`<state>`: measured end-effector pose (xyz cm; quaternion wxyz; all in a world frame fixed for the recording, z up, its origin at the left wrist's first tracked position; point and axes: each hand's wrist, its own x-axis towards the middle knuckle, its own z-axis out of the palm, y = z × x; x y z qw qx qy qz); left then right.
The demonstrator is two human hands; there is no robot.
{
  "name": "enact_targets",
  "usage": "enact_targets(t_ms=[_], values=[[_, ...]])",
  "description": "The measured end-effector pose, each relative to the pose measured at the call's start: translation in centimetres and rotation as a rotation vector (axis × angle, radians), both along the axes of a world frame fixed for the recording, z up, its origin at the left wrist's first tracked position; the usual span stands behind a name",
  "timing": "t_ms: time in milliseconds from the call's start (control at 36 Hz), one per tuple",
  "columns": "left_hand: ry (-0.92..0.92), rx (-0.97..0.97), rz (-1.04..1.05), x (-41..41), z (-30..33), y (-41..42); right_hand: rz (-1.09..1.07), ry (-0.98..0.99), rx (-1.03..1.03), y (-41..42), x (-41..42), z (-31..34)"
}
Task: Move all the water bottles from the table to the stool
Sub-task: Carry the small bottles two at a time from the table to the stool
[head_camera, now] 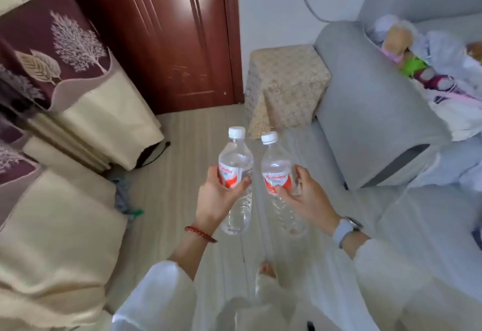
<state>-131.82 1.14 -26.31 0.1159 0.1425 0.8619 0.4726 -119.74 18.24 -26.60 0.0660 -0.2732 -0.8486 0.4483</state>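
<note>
Each of my hands holds a clear water bottle with a white cap and a red and white label. My left hand [217, 197] grips one water bottle [236, 158] around its label. My right hand [303, 196] grips the other water bottle [275, 160] the same way. Both bottles are upright, slightly tilted, and side by side over the floor. Ahead of them stands the stool [285, 80], a box shape under a beige patterned cover, its top bare. The table is not in view.
A grey sofa [370, 111] runs along the right, its armrest touching the stool; dolls and clothes [427, 70] lie on the seat. Covered chairs [65, 122] line the left. A dark red door [177, 38] is behind. Pale floor [182, 148] lies between.
</note>
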Motion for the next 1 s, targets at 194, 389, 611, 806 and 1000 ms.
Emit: enact_targets(t_ms=[194, 389, 611, 806, 1000], values=[[-0.038, 0.057, -0.034, -11.8, -0.1, 10.5, -0.039, -0.006, -0.031, 10.9, -11.1, 0.3], [-0.058, 0.061, -0.067, -25.6, -2.5, 20.4, -0.057, 0.034, -0.029, 20.9, -24.2, -1.5], [-0.127, 0.093, -0.076, -42.2, -3.0, 33.3, -0.101, 0.005, 0.005, 32.8, -41.2, -1.9], [-0.217, 0.139, -0.083, -51.7, -3.9, 43.0, -0.143, -0.032, -0.147, 41.9, -50.4, -2.8], [-0.323, 0.183, -0.084, -58.2, -9.1, 51.5, -0.068, -0.107, -0.187, 51.4, -57.8, -7.8]])
